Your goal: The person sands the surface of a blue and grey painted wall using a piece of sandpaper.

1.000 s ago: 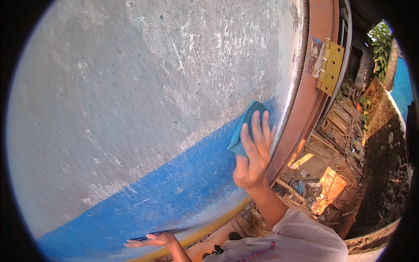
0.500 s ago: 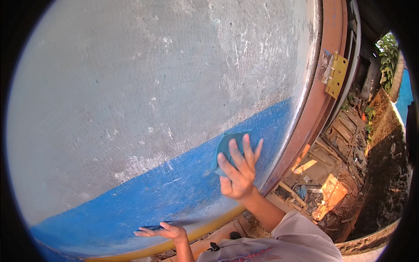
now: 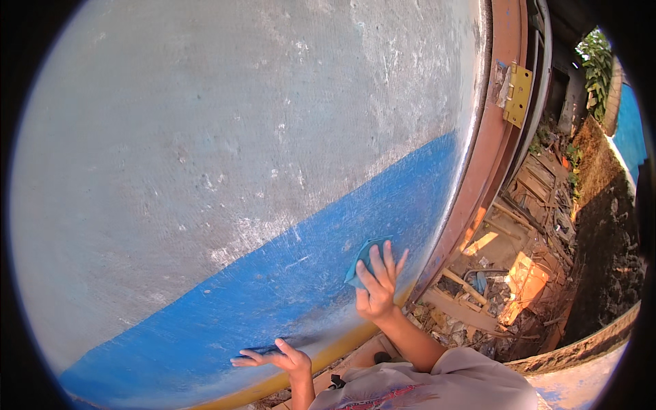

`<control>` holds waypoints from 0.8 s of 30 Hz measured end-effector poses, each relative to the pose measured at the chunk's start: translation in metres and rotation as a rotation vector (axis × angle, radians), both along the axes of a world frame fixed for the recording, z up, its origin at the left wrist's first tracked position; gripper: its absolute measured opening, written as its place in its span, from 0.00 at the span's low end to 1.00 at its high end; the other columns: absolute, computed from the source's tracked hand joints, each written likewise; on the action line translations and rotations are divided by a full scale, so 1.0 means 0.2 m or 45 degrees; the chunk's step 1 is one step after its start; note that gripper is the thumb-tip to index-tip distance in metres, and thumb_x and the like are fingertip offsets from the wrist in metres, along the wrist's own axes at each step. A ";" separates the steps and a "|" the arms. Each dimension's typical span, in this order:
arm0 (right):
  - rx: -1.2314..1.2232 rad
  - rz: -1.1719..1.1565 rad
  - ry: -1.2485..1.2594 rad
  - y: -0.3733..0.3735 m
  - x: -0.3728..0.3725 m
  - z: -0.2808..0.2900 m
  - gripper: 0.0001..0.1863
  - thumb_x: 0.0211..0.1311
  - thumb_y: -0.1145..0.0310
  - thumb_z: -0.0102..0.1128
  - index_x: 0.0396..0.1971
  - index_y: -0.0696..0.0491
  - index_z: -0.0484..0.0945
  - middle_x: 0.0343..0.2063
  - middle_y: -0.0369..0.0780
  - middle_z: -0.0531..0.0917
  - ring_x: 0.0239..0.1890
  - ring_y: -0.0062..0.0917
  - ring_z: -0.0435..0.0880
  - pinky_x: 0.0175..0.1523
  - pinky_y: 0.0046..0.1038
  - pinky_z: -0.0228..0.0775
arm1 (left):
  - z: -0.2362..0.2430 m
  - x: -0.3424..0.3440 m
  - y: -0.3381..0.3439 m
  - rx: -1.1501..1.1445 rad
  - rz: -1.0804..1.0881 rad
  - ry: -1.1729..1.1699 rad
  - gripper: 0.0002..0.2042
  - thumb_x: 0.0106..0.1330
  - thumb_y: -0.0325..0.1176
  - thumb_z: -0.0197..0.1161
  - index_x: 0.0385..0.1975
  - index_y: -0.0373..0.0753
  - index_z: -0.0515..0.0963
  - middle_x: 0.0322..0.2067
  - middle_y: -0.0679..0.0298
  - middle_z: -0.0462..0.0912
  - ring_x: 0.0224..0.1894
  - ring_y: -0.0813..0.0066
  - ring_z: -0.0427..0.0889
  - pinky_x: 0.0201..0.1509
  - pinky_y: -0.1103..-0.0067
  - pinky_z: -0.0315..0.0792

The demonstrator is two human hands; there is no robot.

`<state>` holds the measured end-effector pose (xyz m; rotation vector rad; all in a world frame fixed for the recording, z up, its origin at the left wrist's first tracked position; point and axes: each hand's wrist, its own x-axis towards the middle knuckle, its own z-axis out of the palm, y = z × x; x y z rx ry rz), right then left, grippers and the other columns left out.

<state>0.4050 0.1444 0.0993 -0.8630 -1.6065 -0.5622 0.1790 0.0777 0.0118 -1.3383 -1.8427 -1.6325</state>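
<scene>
In front of me stands a wall, grey above (image 3: pixel 205 157) with a slanting blue band (image 3: pixel 225 307) below. My right hand (image 3: pixel 380 287) presses a thin blue-green sheet (image 3: pixel 363 260), perhaps sandpaper, against the blue band, its fingers spread over it. Part of the sheet is hidden behind the fingers. Lower and to the left, my left hand (image 3: pixel 287 358) is open, fingers stretched out against or close to the blue paint, with nothing in it.
A brown door frame (image 3: pixel 502 130) with a brass hinge (image 3: pixel 517 96) edges the wall on the right. Beyond it, scrap wood and rubble (image 3: pixel 519 273) cover the ground beside a low dark wall (image 3: pixel 601 239). A yellow strip (image 3: pixel 335 352) runs along the wall's foot.
My right hand has slid the sheet down the wall, from the band's upper edge to farther inside the blue. The view has shifted slightly. My left hand remains low by the blue band.
</scene>
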 end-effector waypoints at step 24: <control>-0.248 0.052 0.054 -0.18 -0.22 -0.25 0.28 0.60 0.73 0.47 0.64 0.58 0.68 0.70 0.52 0.57 0.74 0.54 0.44 0.69 0.64 0.19 | 0.12 0.01 -0.16 -0.222 -0.210 -0.082 0.42 0.70 0.48 0.53 0.73 0.37 0.35 0.71 0.43 0.17 0.73 0.41 0.18 0.69 0.42 0.25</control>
